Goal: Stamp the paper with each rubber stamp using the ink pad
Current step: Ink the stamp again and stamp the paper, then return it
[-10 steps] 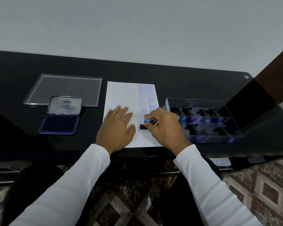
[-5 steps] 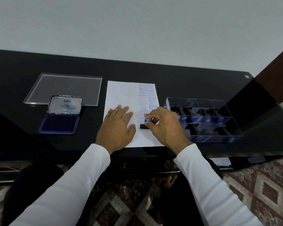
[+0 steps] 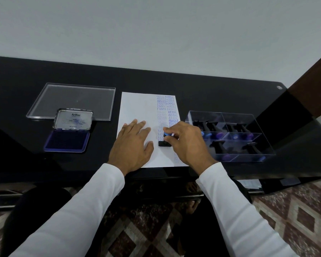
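The right hand point(image 3: 187, 143) is pinching a rubber stamp point(image 3: 164, 141) in a narrow grip, pressing it onto the paper point(image 3: 137, 106) on the counter point(image 3: 211, 93), while the left hand point(image 3: 132, 143) is lying flat, likely keeping the sheet from sliding.

Both arms wear long white sleeves, plain and smooth, with no visible markings or cuff buttons. The left sleeve point(image 3: 78, 216) ends at the wrist, leaving the left hand point(image 3: 132, 145) bare; the right sleeve point(image 3: 235, 212) does likewise for the right hand point(image 3: 188, 143) (no rings, watch or gloves show). Dark trousers cover the lap toward 6 o'clock.
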Demonstrator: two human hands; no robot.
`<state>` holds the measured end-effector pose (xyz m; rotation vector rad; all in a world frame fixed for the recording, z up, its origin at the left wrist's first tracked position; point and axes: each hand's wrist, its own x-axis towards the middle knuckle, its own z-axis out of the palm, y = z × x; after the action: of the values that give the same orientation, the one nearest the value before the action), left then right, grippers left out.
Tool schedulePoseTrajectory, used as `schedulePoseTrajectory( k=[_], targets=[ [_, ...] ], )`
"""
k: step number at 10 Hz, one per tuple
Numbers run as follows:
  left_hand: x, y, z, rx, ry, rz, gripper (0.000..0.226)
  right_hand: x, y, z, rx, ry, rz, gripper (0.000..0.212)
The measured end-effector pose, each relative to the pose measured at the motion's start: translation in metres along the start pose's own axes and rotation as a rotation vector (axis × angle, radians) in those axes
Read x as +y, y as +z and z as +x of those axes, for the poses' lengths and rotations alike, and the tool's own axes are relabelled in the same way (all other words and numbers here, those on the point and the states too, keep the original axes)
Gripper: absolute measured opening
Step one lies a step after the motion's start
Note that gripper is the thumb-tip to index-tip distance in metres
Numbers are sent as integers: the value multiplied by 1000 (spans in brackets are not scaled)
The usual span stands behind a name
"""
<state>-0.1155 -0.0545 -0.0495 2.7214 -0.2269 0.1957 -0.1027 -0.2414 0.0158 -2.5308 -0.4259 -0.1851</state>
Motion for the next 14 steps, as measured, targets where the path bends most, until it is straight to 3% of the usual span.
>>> schedulePoseTrajectory(
  k=[4, 9, 14],
  targets=[
    [0, 0, 0, -9, -2, 12, 53, 1, -2, -3, 6, 3, 56, 10],
    [1, -2, 0, -13, -11, 12, 53, -2, -2, -2, 9, 38, 52, 22],
    [1, 0, 1, -16, -11, 13, 53, -2, 1, -4, 39, 42, 57, 18]
  ],
)
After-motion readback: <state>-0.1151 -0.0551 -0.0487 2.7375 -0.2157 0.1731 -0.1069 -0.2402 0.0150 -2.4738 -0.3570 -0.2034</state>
